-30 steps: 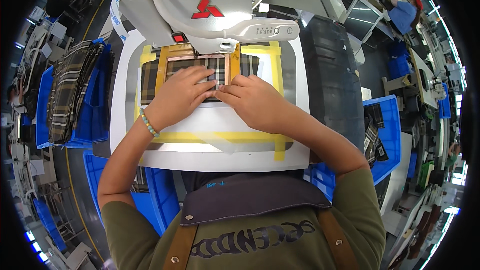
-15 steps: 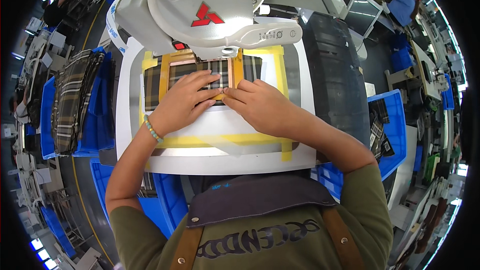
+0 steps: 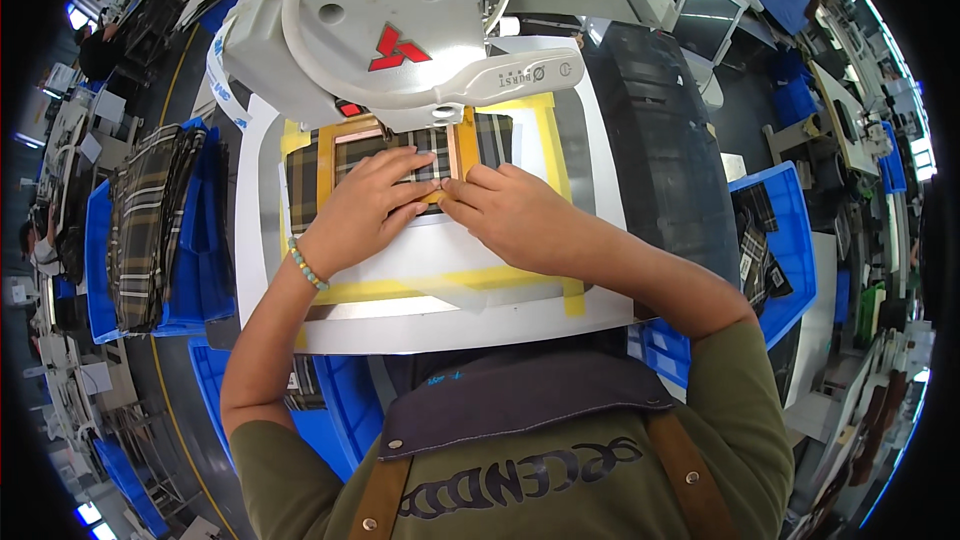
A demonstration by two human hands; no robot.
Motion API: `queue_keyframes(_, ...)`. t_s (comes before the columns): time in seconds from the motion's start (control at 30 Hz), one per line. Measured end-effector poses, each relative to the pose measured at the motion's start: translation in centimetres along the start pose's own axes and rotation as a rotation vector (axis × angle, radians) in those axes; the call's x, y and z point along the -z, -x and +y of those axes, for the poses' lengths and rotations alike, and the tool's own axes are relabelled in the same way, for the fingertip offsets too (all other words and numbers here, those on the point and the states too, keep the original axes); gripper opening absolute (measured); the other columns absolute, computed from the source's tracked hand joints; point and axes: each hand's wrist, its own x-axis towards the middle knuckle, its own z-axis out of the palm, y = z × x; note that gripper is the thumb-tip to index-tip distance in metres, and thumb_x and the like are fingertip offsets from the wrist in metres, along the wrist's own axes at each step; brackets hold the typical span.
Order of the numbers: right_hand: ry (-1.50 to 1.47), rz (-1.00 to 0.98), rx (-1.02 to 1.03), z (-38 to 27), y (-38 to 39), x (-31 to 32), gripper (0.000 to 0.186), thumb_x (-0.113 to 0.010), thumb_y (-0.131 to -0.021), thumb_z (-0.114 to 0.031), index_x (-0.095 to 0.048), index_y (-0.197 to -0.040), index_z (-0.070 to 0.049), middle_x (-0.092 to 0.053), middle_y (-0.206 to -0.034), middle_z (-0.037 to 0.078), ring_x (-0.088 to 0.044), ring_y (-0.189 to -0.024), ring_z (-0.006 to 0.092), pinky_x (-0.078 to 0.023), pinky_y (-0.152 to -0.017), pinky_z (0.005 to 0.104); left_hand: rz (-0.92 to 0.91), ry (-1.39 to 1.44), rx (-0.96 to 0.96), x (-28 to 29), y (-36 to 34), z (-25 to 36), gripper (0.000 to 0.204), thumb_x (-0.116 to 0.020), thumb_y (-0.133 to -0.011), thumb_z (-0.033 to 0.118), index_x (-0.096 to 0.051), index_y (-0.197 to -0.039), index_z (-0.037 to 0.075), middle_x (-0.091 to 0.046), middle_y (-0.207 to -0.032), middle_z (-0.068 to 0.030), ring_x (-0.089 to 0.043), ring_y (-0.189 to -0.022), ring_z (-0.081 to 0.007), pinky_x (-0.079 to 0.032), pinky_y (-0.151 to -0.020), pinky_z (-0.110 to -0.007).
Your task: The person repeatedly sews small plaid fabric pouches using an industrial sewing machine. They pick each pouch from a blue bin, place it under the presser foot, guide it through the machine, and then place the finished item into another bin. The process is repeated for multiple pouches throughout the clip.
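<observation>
Brown, black and white plaid cloth (image 3: 301, 188) lies under a yellow frame (image 3: 325, 162) with a copper-coloured inner edge, beneath a white sewing machine head (image 3: 400, 15). My left hand (image 3: 362, 202), a beaded bracelet at its wrist, rests with fingers stretched and apart over the cloth inside the frame. By the frame's lower right corner my right hand (image 3: 522, 218) has its fingers curled and pressed together, the tips meeting the left fingertips. Whatever lies between the right fingertips is too small to make out. The hands hide the frame's near edge.
A white board (image 3: 450, 330) edged with yellow tape lies beneath the work. At left, a blue bin (image 3: 210, 280) carries stacked plaid pieces (image 3: 150, 230); another blue bin (image 3: 795, 270) with plaid pieces stands right. A grey control paddle (image 3: 515, 77) juts from the machine over the work.
The whole view has shifted slightly, so the machine sits a little further left and higher. Both hands keep nearly the same place on the frame and cloth.
</observation>
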Motion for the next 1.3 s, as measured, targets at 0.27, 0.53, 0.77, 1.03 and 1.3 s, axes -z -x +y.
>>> queue_keyframes(0.27, 0.006, -0.033, -0.035, 0.4, -0.3, -0.3, 0.037, -0.066, -0.085, -0.008, -0.065, -0.121, 0.0, -0.066, -0.125, 0.01, -0.059, -0.103, 0.0209, -0.046, -0.081, 0.0338, 0.012, 0.007, 0.002, 0.0, -0.6, -0.7, 0.029, -0.07, -0.091, 0.01, -0.074, -0.12, 0.008, -0.061, -0.142, -0.0095, -0.053, -0.134, -0.0333, -0.042, -0.113, -0.044)
queue_keyframes(0.53, 0.059, -0.006, -0.051, 1.4, -0.5, -0.8, 0.035, -0.068, -0.085, -0.011, -0.066, -0.119, -0.002, -0.065, -0.128, 0.012, -0.06, -0.108, 0.0221, -0.046, -0.083, 0.0351, 0.007, 0.036, 0.085, 0.1, -1.7, -1.2, 0.029, -0.068, -0.093, 0.01, -0.075, -0.121, 0.009, -0.062, -0.14, -0.0089, -0.057, -0.121, -0.0343, -0.045, -0.106, -0.044)
queue_keyframes(0.77, 0.019, -0.061, -0.135, 2.6, 0.2, 0.7, 0.04, -0.071, -0.084, -0.013, -0.067, -0.122, -0.002, -0.065, -0.13, 0.012, -0.06, -0.114, 0.0242, -0.048, -0.09, 0.0378, 0.086, 0.109, 0.123, -0.9, -2.4, -3.4, 0.026, -0.065, -0.096, 0.012, -0.076, -0.12, 0.01, -0.069, -0.126, -0.0119, -0.059, -0.112, -0.034, -0.048, -0.102, -0.043)
queue_keyframes(1.03, 0.04, 0.128, -0.237, 8.0, 0.8, 0.7, 0.027, -0.07, -0.087, -0.016, -0.07, -0.111, -0.002, -0.07, -0.113, 0.01, -0.064, -0.105, 0.0285, -0.052, -0.093, 0.0429, 0.071, 0.344, 0.169, -0.6, -3.1, -6.5, 0.026, -0.062, -0.097, 0.013, -0.075, -0.118, 0.004, -0.071, -0.097, -0.0171, -0.063, -0.088, -0.0271, -0.049, -0.088, -0.033)
queue_keyframes(1.3, -0.236, 0.132, -0.712, 12.9, -1.9, -0.9, 0.035, -0.068, -0.092, -0.021, -0.066, -0.123, -0.005, -0.067, -0.117, 0.02, -0.061, -0.118, 0.0374, -0.051, -0.1, 0.0454, 0.437, 0.372, 0.498, 1.5, -0.1, -9.6, 0.023, -0.066, -0.092, 0.007, -0.068, -0.11, -0.006, -0.073, -0.091, -0.0134, -0.065, -0.084, -0.0206, -0.05, -0.082, -0.031)
